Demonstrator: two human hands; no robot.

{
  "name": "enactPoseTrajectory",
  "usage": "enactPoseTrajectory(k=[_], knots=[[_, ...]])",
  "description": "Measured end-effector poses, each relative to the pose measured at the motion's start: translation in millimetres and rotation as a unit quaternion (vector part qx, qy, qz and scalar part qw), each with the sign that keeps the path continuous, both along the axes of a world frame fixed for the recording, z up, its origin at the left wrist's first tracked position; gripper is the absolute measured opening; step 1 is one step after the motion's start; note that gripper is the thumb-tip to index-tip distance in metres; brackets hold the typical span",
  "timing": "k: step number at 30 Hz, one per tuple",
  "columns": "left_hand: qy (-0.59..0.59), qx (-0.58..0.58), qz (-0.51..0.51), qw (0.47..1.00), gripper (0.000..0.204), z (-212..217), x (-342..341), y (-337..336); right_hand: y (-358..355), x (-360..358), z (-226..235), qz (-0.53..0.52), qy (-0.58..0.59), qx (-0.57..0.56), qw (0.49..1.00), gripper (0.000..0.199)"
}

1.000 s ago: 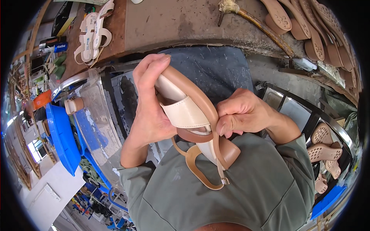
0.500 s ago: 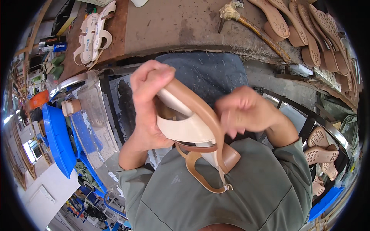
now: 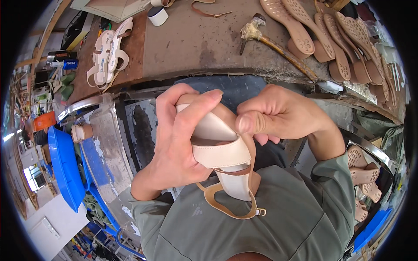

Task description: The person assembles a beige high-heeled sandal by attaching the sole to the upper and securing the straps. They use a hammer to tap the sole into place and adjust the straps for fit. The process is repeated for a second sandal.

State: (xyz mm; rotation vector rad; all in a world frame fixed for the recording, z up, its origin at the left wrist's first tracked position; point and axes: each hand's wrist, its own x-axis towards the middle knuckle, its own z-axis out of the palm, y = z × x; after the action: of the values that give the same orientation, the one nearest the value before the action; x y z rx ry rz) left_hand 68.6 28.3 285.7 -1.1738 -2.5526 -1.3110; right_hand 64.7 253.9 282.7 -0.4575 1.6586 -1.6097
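Observation:
My left hand [image 3: 176, 139] is wrapped round the toe half of a high-heeled sandal [image 3: 220, 154], fingers over the sole's edge. The sandal has a cream insole, a wide stitched cream strap, a tan sole and a block heel. Its tan ankle strap [image 3: 212, 201] with a small gold buckle hangs in a loop before my shirt. At the sole's right edge is my right hand [image 3: 278, 115], fingers curled and thumb pressed in against the edge. Whatever may be between those fingers is hidden.
Beyond my hands runs a worn workbench [image 3: 191, 48] with a hammer [image 3: 278, 48], several tan heeled soles [image 3: 300, 37], a pair of white sandals [image 3: 106, 56] and a white-sided jar [image 3: 157, 16]. To the left is a blue bin [image 3: 65, 169]; more soles [image 3: 363, 174] lie at the right.
The sandal has tilted, showing more of its insole. My right hand, blurred before, has come in against the sole's edge and is steadier. The view takes in more of the bench.

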Motion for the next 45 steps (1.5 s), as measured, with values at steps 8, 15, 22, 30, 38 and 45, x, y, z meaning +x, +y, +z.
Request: enactPoseTrajectory(k=[8, 15, 22, 30, 38, 45], knots=[[0.029, -0.029, 0.0, 0.999, 0.085, 1.2, -3.2, 12.2, 1.2, 1.1, 2.5, -0.048, 0.125, 0.026, 0.991, 0.05], [0.014, -0.025, -0.015, 0.999, 0.087, 1.1, -8.2, 18.2, 0.8, -11.0, 10.5, -0.076, 0.03, 0.009, 0.997, 0.05], [0.007, 0.022, -0.005, 1.0, 0.083, -4.4, -7.5, 13.6, -9.6, -5.1, -15.8, -0.103, 0.05, -0.087, 0.99, 0.051], [0.033, -0.018, 0.039, 0.999, 0.095, -30.8, -7.9, -10.4, -25.7, 54.0, -100.5, -0.114, 0.095, -0.282, 0.948, 0.029], [0.127, 0.011, 0.008, 0.992, 0.105, -46.1, -10.6, -10.7, -22.9, 59.4, -87.7, -0.086, 0.195, -0.255, 0.943, 0.022], [-0.002, -0.03, 0.015, 0.999, 0.111, -31.3, 2.8, -8.3, -23.9, 84.3, -56.7, -0.155, 0.17, -0.08, 0.97, 0.023]])
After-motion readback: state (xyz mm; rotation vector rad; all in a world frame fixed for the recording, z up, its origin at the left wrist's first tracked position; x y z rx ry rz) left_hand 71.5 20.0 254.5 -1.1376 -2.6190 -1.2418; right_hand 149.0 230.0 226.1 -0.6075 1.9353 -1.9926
